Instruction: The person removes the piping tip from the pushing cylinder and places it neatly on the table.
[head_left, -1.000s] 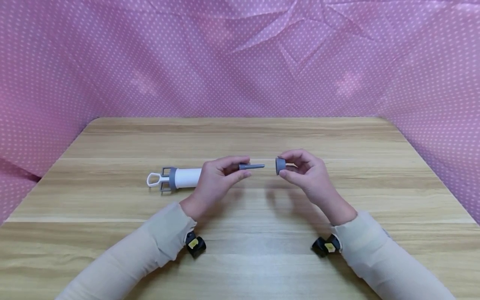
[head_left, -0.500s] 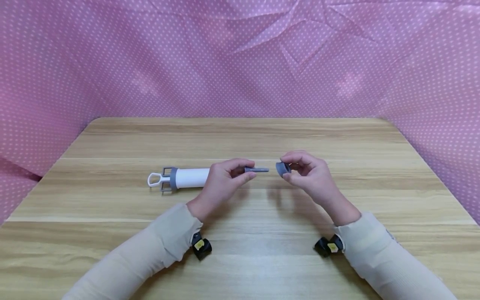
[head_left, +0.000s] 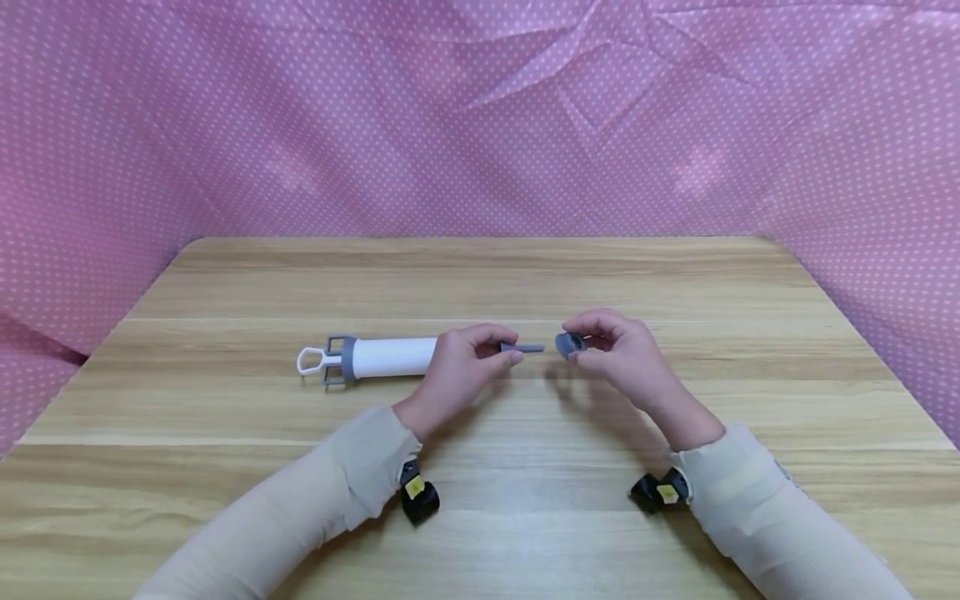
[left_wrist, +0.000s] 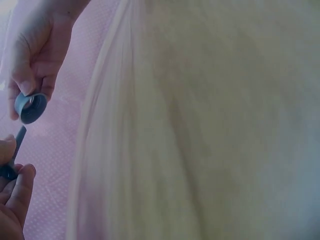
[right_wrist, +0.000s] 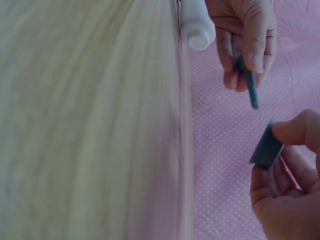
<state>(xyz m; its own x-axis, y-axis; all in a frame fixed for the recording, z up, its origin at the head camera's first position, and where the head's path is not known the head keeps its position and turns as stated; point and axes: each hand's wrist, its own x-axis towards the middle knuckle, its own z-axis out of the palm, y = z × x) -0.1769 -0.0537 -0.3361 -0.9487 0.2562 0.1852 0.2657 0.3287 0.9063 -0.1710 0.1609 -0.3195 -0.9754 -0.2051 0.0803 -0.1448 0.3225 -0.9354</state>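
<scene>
Between thumb and fingers my left hand (head_left: 461, 362) pinches a grey tapered nozzle (head_left: 531, 348), its thin tip pointing right. My right hand (head_left: 626, 354) holds a short grey ring-shaped cap (head_left: 570, 344) by its rim, tilted so that its hollow shows. A small gap separates the nozzle tip from the ring cap; the left wrist view shows the ring cap (left_wrist: 31, 108) just beyond the nozzle (left_wrist: 20, 140). Behind my left hand, a white-barrelled syringe-like press (head_left: 393, 357) with a grey collar and white loop handle lies on the table; its right end is hidden in the head view.
The wood-grain table (head_left: 480, 275) spreads under both hands. A pink dotted cloth (head_left: 480, 125) hangs behind it and at both sides. Black wrist cameras (head_left: 420, 493) are strapped at the beige sleeves. In the right wrist view, the white barrel's end (right_wrist: 198, 37) shows.
My left hand has moved right and slightly nearer with the nozzle, uncovering more of the white barrel. My right hand has turned the ring cap, which faced left, so its opening shows.
</scene>
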